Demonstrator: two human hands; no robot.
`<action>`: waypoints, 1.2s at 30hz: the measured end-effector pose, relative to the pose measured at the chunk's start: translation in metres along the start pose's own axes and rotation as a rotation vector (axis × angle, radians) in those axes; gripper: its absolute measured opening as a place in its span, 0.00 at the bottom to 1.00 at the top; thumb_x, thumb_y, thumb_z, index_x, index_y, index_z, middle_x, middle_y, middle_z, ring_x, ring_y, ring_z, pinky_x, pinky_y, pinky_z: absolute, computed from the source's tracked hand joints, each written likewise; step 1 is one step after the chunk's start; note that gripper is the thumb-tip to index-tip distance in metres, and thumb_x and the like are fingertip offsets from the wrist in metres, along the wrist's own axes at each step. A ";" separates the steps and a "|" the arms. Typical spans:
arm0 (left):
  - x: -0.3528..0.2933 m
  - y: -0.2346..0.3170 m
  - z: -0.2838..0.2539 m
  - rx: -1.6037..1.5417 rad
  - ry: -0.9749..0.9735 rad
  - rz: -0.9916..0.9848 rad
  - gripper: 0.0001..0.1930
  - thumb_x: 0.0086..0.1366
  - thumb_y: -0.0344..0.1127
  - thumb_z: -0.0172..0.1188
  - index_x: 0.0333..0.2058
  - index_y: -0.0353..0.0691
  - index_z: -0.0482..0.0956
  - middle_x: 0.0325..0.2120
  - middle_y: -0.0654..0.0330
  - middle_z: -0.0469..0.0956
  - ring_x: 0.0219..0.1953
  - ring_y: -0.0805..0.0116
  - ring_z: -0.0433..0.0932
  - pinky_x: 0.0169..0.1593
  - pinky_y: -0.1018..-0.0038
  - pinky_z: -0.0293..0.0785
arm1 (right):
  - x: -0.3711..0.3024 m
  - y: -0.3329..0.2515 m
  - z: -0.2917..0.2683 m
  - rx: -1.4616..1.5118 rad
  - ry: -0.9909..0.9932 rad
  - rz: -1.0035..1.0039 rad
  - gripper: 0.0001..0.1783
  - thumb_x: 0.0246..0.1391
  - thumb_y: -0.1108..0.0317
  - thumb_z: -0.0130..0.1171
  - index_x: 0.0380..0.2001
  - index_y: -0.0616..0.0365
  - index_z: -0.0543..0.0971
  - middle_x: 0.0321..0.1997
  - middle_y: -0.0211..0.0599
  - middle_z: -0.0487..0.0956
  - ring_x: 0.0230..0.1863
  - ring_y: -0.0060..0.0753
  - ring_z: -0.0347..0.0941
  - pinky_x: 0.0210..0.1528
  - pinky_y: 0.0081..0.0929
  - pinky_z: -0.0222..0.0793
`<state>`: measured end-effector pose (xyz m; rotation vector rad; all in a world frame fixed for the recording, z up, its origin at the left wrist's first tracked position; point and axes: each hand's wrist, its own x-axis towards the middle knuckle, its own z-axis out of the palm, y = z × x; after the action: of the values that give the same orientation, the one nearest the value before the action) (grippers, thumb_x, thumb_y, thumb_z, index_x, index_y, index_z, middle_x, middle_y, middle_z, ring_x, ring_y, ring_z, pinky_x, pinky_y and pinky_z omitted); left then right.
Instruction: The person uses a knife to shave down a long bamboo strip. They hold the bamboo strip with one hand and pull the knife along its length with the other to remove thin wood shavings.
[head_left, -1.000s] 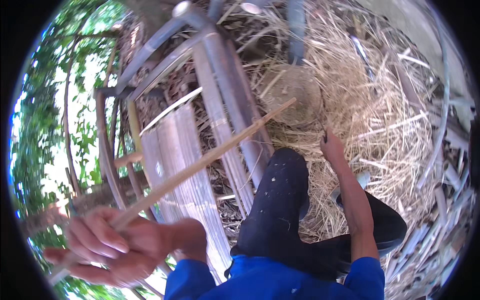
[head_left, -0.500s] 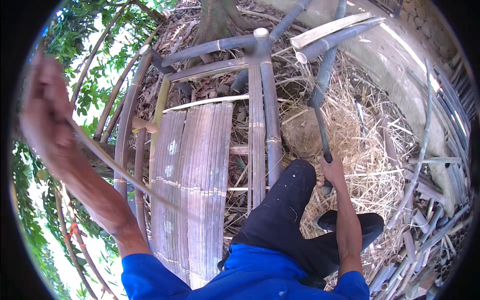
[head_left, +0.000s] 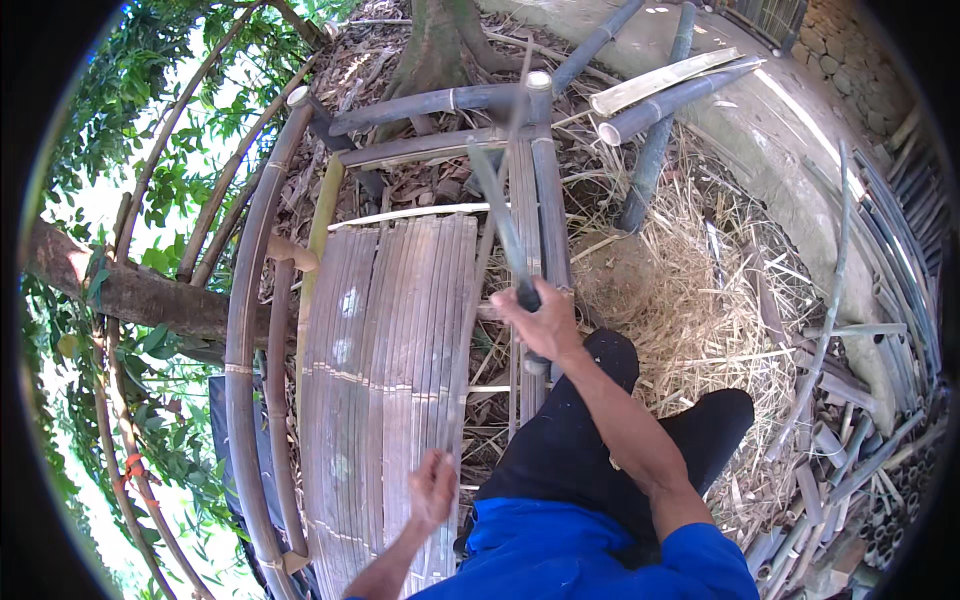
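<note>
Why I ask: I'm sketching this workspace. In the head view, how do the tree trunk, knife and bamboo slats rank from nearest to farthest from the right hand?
1. Knife: in the right hand itself, blade pointing up the picture.
2. Bamboo slats: just to its left.
3. Tree trunk: at the top, beyond the bamboo frame.

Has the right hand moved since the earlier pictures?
Yes: the right hand, gripping the knife, has moved left, from over the straw to over the bench's dark bamboo rail.
</note>
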<state>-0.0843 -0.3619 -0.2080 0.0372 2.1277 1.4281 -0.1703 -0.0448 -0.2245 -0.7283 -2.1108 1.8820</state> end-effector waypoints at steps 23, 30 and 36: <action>-0.043 -0.139 -0.039 -0.103 0.003 -0.296 0.27 0.74 0.47 0.55 0.17 0.36 0.73 0.11 0.64 0.68 0.15 0.77 0.65 0.19 0.73 0.58 | -0.020 0.076 0.131 -0.254 -0.296 0.056 0.15 0.49 0.64 0.68 0.34 0.63 0.77 0.28 0.53 0.81 0.36 0.58 0.81 0.39 0.47 0.74; -0.040 -0.139 -0.040 0.017 0.004 -0.260 0.26 0.74 0.48 0.54 0.21 0.34 0.76 0.13 0.62 0.70 0.18 0.76 0.67 0.23 0.71 0.61 | -0.015 0.070 0.131 -0.291 -0.309 0.117 0.16 0.48 0.64 0.68 0.34 0.64 0.77 0.26 0.52 0.79 0.33 0.57 0.81 0.38 0.46 0.73; -0.039 -0.137 -0.039 0.013 0.020 -0.190 0.27 0.74 0.50 0.54 0.22 0.33 0.76 0.13 0.62 0.70 0.18 0.75 0.67 0.23 0.70 0.62 | -0.014 0.067 0.134 -0.277 -0.248 0.050 0.14 0.47 0.65 0.70 0.32 0.61 0.77 0.24 0.42 0.79 0.28 0.40 0.79 0.35 0.38 0.72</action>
<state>-0.0316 -0.4665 -0.2982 -0.1700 2.0952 1.3084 -0.2075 -0.1643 -0.3086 -0.6336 -2.5671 1.8055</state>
